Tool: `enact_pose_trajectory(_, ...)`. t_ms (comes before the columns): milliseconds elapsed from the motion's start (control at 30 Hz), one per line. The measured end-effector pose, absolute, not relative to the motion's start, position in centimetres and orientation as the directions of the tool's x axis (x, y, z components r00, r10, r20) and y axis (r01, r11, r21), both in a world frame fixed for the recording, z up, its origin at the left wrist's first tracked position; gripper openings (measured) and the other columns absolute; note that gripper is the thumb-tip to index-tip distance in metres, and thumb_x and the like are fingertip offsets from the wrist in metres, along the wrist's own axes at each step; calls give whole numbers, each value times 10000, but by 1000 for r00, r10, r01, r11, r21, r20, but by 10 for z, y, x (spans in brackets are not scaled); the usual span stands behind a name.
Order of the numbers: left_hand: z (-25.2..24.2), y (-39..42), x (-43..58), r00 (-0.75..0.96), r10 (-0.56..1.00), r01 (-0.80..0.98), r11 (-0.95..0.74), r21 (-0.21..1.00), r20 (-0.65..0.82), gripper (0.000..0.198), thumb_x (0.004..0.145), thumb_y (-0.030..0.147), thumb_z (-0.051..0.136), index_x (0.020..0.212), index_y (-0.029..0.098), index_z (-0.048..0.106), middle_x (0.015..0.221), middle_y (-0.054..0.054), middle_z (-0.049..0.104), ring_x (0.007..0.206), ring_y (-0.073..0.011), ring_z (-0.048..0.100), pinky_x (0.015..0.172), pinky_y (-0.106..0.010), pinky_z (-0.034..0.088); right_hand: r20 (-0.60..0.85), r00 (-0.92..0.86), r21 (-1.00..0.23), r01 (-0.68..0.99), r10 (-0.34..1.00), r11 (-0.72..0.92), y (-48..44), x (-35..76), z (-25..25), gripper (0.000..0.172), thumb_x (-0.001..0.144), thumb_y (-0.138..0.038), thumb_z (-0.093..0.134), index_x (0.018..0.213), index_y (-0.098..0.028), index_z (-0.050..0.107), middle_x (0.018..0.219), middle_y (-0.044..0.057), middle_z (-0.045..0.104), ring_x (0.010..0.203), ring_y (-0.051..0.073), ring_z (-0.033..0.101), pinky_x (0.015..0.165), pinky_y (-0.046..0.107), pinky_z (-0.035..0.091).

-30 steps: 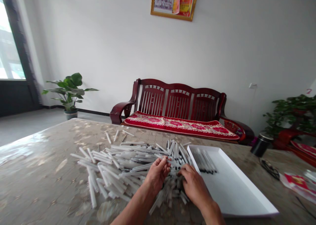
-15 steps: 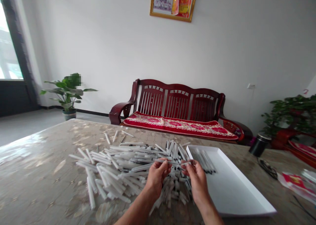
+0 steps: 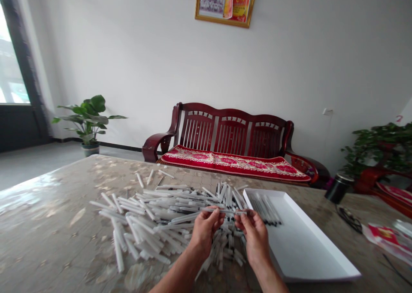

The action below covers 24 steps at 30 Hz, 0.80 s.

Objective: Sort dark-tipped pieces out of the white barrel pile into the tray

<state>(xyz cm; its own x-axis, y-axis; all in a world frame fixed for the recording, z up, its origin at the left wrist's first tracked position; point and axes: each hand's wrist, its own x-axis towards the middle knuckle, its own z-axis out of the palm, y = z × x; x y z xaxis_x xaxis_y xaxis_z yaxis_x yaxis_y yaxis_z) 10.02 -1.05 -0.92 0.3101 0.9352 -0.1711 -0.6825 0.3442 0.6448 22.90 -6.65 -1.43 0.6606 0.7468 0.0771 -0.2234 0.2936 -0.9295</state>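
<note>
My left hand [image 3: 207,228] pinches a thin translucent pen barrel [image 3: 208,209] near the table's middle. Just to its right, my right hand [image 3: 254,231] has its fingers closed on a small clear cap [image 3: 240,212], which meets or nearly meets the barrel's right end. Beneath and left of both hands spreads a loose pile of whitish tubes [image 3: 144,237]. Smaller clear pieces [image 3: 220,250] lie between my forearms. A shallow white tray [image 3: 309,241] stands on the right, with a row of dark-tipped pens [image 3: 265,209] along its far left side.
The patterned table [image 3: 48,241] extends to the left. Beyond the tray are a black canister [image 3: 338,189], a dark coiled cable [image 3: 349,220] and a red plastic packet [image 3: 386,237]. A red wooden bench [image 3: 231,132] stands behind the table, with a potted plant [image 3: 90,119] further left.
My right hand has shifted slightly left, bringing the small cap closer to the barrel in my left hand. My left hand has hardly moved.
</note>
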Motion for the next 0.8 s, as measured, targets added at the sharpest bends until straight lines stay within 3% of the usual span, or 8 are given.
enact_pose_trajectory(267, -10, -13, 101, 305, 932, -690, 359, 628, -198, 363, 511, 251, 923, 754, 139, 679, 673, -1, 693, 646, -118, 683, 616, -182, 557, 46, 666, -924, -256, 745, 286, -66, 228, -16, 520, 580, -517, 852, 917, -208, 605, 903, 28, 756, 785, 217, 716, 617, 275, 557)
enact_pose_trajectory(567, -10, -17, 102, 330, 933, -673, 339, 657, -144, 417, 460, 305, 938, 750, 144, 685, 674, -7, 699, 644, -125, 678, 631, -198, 541, 61, 607, -932, -250, 793, 263, -66, 221, -18, 468, 595, -487, 853, 885, -206, 617, 789, -2, 744, 719, 199, 705, 639, 289, 565)
enact_pose_trajectory(800, -12, -14, 102, 294, 955, -627, 231, 744, -48, 421, 473, 350, 928, 732, 134, 677, 663, -34, 725, 599, -152, 675, 595, -238, 540, -53, 610, -919, -339, 791, 200, -69, 218, -10, 526, 471, -479, 907, 808, -187, 628, 672, -5, 730, 637, 203, 708, 559, 273, 563)
